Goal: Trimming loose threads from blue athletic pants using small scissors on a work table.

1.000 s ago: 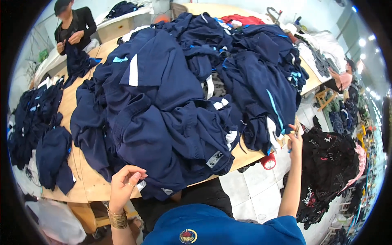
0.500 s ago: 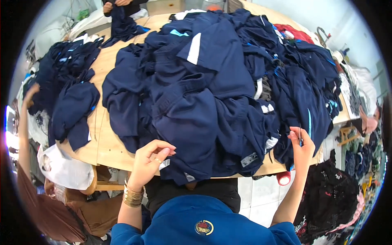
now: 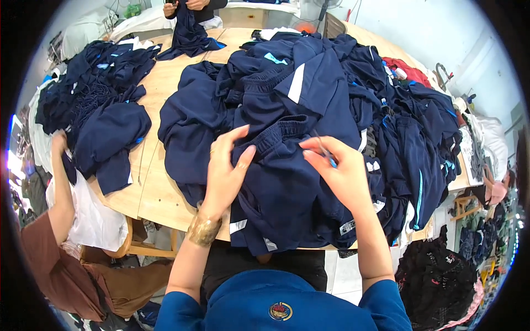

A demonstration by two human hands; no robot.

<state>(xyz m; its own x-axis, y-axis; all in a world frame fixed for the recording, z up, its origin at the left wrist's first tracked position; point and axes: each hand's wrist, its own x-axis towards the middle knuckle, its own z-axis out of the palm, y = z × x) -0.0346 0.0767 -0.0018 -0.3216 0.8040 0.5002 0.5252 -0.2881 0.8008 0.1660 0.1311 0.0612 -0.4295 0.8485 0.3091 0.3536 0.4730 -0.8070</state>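
Navy shorts (image 3: 281, 179) with a gathered elastic waistband lie on top of a large heap of navy garments (image 3: 193, 110) in front of me. My left hand (image 3: 227, 160) hovers at the left end of the waistband, thumb and fingers apart and nothing in them. By the waistband's right end, my right hand (image 3: 338, 171) is closed around a small cutting tool (image 3: 330, 159), seemingly thread snips, with a thin metal tip and a bit of blue. Most of that tool is hidden by the fingers.
The wooden table (image 3: 154, 201) carries another navy pile (image 3: 113, 129) at left, where a person in brown (image 3: 66, 265) reaches in. Across the table, another person's hands hold a navy garment (image 3: 190, 38). Black patterned cloth (image 3: 436, 281) is heaped low at right.
Both my hands have moved forward over the shorts; the right also came left from the heap's right side, still holding the tool. The person at left has lowered their arm to the pile.
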